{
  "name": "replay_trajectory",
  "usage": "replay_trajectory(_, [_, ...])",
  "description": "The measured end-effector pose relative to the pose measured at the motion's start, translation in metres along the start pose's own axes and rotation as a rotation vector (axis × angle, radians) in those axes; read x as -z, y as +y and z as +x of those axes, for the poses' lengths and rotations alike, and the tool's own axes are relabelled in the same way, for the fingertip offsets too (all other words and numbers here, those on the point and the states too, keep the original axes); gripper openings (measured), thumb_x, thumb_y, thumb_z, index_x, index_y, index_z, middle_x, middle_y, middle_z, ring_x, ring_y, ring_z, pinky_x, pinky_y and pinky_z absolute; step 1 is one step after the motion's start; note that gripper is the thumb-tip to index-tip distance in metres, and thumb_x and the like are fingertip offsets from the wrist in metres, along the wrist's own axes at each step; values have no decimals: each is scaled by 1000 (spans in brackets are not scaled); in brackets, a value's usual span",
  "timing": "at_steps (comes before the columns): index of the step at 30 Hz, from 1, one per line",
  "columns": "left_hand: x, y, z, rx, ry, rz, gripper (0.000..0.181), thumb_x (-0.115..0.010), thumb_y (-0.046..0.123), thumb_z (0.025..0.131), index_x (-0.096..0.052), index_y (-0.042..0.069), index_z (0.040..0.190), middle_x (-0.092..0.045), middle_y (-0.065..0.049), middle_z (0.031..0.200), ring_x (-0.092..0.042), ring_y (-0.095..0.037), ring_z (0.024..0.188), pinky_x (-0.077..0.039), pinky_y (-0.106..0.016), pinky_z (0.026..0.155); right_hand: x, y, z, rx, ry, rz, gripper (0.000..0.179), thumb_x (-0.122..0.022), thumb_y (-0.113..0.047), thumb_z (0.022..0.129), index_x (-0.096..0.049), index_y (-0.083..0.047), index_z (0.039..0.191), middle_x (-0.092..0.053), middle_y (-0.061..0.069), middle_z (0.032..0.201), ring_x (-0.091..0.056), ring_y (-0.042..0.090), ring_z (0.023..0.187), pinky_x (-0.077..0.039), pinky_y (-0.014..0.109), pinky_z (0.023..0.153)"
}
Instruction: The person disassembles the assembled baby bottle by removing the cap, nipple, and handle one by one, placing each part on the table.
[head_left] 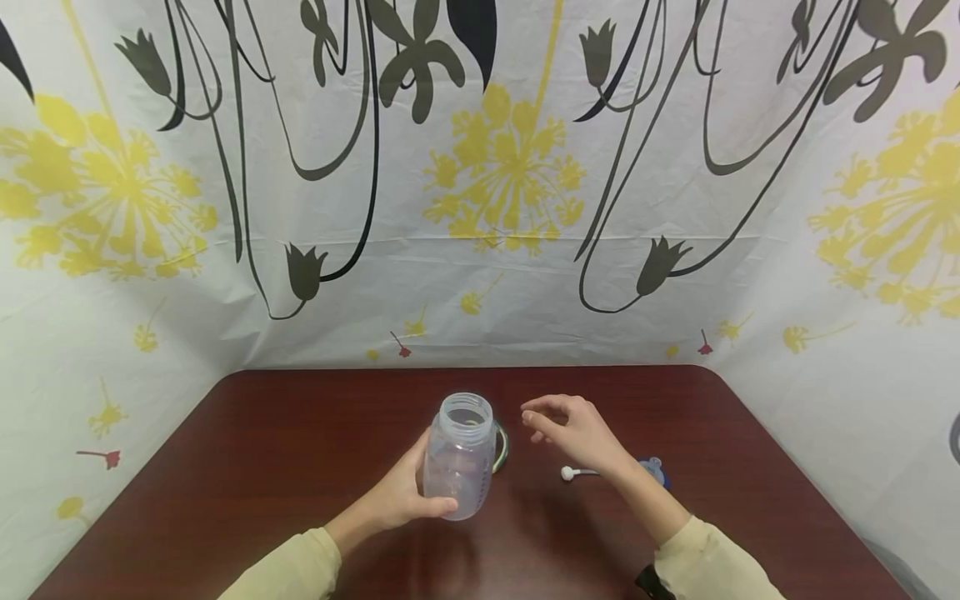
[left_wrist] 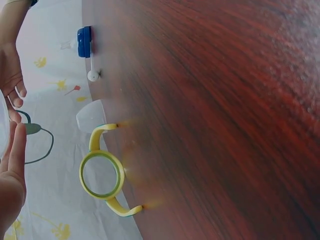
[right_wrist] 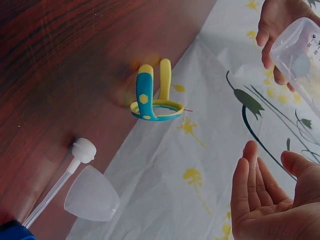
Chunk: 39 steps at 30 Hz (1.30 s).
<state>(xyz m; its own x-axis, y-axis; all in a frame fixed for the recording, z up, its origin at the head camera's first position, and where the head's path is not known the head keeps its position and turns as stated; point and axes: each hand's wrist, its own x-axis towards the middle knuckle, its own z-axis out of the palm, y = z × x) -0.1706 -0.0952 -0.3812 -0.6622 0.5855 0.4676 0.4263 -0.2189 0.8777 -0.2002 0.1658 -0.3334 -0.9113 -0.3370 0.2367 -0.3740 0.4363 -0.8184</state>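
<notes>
My left hand [head_left: 397, 493] grips a clear baby bottle [head_left: 459, 471] upright, thumb across its front; its threaded mouth is uncovered. To the right of the bottle, my right hand [head_left: 576, 429] is raised above the table with loosely bent fingers and holds nothing. Behind the bottle, mostly hidden in the head view, stands a yellow and teal handle ring [right_wrist: 145, 97] with two curved grips. Beneath my right forearm lies a blue bottle collar [left_wrist: 85, 42] with a clear teat, its straw ending in a white ball [right_wrist: 84, 150].
A translucent dome-shaped cap [right_wrist: 92, 195] stands on the table near the straw, hidden in the head view. The dark red wooden table [head_left: 300, 442] has rounded far corners. A white flower-patterned cloth [head_left: 420, 292] hangs behind it and along both sides.
</notes>
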Motion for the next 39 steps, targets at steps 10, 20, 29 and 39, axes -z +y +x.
replay_trajectory(10, [2,-3,-2,0,16,39,91,-72,8,71,-12,4,139,-38,-25,123,-49,-25,104,-43,-40,80,2,2,-4,20,10,-21,27,-60,-34,83,-64,-14,102,-60,-2,91,-61,16,70,-48,28,64])
replay_trajectory(20, [3,-3,-5,-4,28,209,95,-73,4,67,-13,6,140,-37,-18,128,-42,-22,112,-31,-31,93,0,-6,-14,10,3,-69,24,-59,-26,85,-63,-10,102,-63,1,89,-61,16,71,-46,27,65])
replay_trajectory(29, [5,-3,-9,10,53,340,95,-76,10,65,-18,9,140,-38,-10,131,-34,-20,119,-20,-29,98,-2,-21,-24,30,-11,-103,21,-57,-16,86,-62,-5,104,-63,1,87,-59,10,68,-46,27,56])
replay_trajectory(39, [8,-7,-13,44,43,425,87,-76,20,66,-26,13,137,-45,-3,124,-41,-20,114,-27,-36,95,-9,12,-19,37,2,-114,29,-58,-37,83,-64,-15,101,-63,-6,85,-61,9,68,-46,27,49])
